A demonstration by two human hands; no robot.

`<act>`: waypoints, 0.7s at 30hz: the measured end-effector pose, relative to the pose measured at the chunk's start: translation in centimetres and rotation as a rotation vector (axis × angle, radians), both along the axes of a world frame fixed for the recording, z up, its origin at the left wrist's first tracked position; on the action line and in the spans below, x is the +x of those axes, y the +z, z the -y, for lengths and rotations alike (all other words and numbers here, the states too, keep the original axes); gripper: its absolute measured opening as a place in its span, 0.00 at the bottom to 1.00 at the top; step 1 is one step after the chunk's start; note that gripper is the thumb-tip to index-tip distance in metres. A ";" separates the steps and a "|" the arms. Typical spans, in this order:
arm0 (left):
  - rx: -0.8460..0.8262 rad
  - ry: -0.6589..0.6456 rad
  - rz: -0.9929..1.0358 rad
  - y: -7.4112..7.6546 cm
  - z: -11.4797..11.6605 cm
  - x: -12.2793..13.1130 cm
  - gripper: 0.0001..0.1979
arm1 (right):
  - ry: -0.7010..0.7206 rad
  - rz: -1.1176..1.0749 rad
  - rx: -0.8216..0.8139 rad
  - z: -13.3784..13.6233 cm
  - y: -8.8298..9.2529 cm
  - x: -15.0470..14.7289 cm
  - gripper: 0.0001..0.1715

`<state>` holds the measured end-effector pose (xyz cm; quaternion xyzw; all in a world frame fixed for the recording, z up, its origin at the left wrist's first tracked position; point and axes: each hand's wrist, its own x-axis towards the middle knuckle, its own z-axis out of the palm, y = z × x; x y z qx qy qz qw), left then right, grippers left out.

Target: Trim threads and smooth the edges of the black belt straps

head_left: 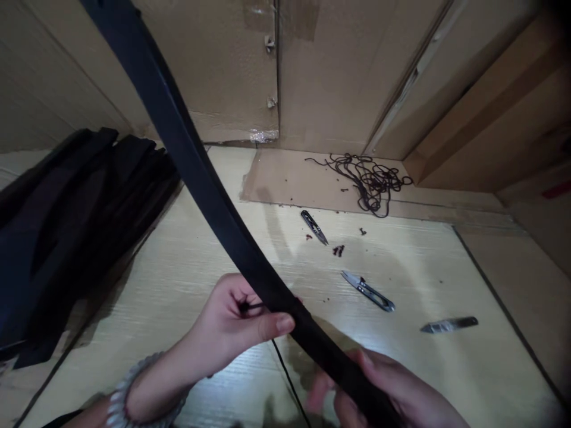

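Observation:
A long black strap (196, 160) runs from the top left down to the bottom middle, above a pale wooden table (446, 279). My left hand (232, 324) is closed, pinching the strap's edge together with a thin black cord (285, 368) that trails down toward me. Lower on the same strap, my right hand (388, 386) is wrapped round it from beneath. A beaded bracelet (120, 398) sits on my left wrist.
Dark folded fabric (66, 238) is piled at the left. Thread snips (314, 227) and a second pair of thread snips (369, 291) lie mid-table, with a small metal blade (448, 324) at the right. A tangle of dark cord (370, 181) rests on cardboard (289, 178) near the back wall.

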<state>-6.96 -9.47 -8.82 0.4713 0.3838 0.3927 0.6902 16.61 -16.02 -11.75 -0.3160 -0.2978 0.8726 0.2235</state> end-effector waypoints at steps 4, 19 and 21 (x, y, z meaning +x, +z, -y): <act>0.087 0.039 -0.135 0.2 -0.7 -0.4 0.15 | -0.117 0.016 -0.001 0.0 -0.3 -0.4 0.22; 0.171 -0.063 -0.155 -0.2 -0.5 -2.3 0.26 | 0.024 0.159 0.078 0.4 0.6 0.3 0.24; 0.108 -0.054 -0.081 -0.3 -0.4 -1.9 0.27 | -0.053 0.224 0.145 0.6 0.7 0.2 0.20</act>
